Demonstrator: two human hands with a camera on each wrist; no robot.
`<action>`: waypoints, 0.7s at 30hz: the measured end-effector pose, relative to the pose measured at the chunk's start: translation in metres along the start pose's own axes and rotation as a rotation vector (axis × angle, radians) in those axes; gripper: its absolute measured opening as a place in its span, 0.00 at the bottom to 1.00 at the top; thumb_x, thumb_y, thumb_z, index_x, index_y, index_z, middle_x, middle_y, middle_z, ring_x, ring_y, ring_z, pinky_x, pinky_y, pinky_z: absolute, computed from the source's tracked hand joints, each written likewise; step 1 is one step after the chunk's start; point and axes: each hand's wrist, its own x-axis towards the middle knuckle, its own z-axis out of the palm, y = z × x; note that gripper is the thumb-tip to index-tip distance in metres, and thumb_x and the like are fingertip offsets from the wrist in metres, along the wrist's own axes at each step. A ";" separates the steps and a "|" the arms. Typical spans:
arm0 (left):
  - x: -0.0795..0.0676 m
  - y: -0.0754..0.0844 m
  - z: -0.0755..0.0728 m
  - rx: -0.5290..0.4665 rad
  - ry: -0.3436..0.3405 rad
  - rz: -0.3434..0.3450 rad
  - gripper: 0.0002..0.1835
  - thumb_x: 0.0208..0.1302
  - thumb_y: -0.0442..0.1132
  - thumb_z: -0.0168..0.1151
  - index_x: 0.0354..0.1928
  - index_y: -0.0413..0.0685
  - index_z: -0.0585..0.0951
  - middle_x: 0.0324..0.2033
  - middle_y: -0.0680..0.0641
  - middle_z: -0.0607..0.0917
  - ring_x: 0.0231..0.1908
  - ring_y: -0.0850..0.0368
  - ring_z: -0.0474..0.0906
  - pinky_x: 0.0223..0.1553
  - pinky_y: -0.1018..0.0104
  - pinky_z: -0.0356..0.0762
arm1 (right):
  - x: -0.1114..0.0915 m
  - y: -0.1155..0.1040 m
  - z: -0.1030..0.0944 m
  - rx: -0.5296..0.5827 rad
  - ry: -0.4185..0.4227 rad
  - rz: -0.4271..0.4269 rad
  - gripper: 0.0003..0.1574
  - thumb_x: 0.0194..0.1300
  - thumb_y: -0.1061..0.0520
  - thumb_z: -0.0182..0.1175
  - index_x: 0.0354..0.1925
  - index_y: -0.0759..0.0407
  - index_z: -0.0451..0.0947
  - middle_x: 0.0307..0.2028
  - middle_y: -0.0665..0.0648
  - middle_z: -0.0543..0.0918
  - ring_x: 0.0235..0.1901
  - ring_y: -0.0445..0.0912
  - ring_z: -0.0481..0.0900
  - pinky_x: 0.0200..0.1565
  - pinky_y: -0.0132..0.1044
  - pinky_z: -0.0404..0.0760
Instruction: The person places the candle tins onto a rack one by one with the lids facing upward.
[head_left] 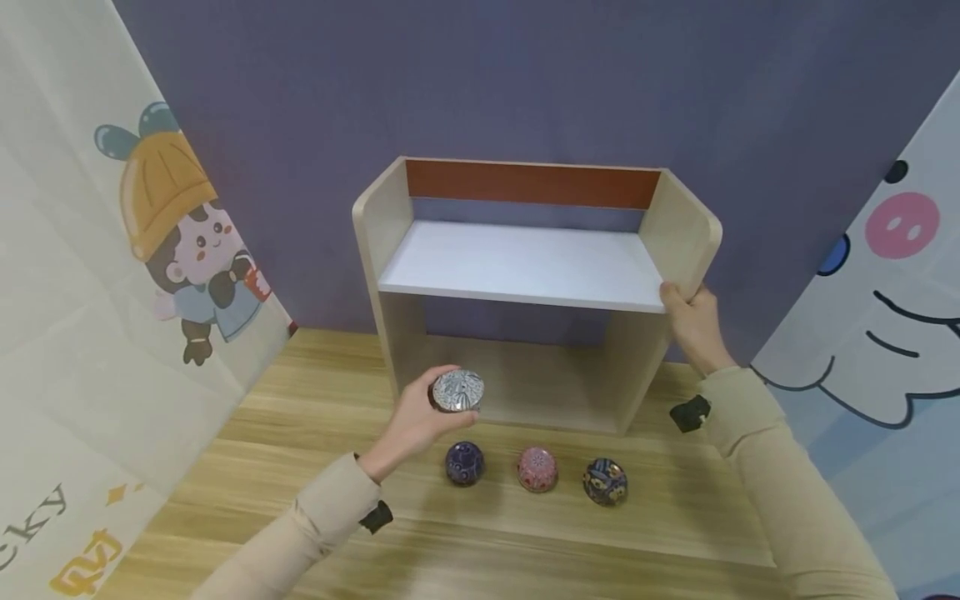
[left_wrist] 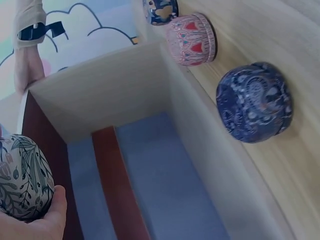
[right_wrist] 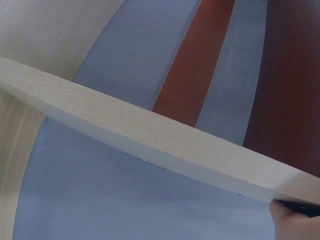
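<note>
My left hand (head_left: 412,419) grips a small round tin (head_left: 459,390) with a black-and-white leaf pattern, thumb on one side and fingers on the other. It holds the tin in front of the lower opening of a two-tier wooden shelf (head_left: 517,262). In the left wrist view the leaf-patterned tin (left_wrist: 25,180) shows at the lower left, partly cut off by the frame. My right hand (head_left: 697,329) grips the front edge of the shelf's right side panel, level with the white upper board. The right wrist view shows that side panel (right_wrist: 150,130) running across, with the hand at the lower right corner.
On the wooden table (head_left: 300,392), in front of the shelf, stand a navy tin (head_left: 464,463), a pink tin (head_left: 537,469) and a dark blue tin with yellow flowers (head_left: 605,482) in a row. A blue-grey wall (head_left: 525,75) rises behind, with cartoon-printed sheets on both sides.
</note>
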 end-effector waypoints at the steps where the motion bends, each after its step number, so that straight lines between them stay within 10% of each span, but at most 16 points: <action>1: 0.001 0.002 0.000 0.011 -0.005 0.006 0.39 0.39 0.41 0.75 0.58 0.48 0.71 0.49 0.43 0.78 0.46 0.50 0.77 0.48 0.59 0.78 | 0.000 0.000 0.000 -0.002 -0.001 0.000 0.26 0.67 0.47 0.45 0.51 0.67 0.67 0.35 0.46 0.73 0.35 0.33 0.69 0.42 0.25 0.67; 21: 0.026 0.056 0.010 0.052 -0.119 0.137 0.37 0.42 0.46 0.74 0.58 0.54 0.71 0.48 0.49 0.79 0.45 0.56 0.78 0.45 0.65 0.79 | 0.000 0.001 0.001 -0.016 -0.014 -0.010 0.27 0.68 0.47 0.43 0.52 0.68 0.65 0.39 0.50 0.73 0.37 0.33 0.69 0.46 0.28 0.67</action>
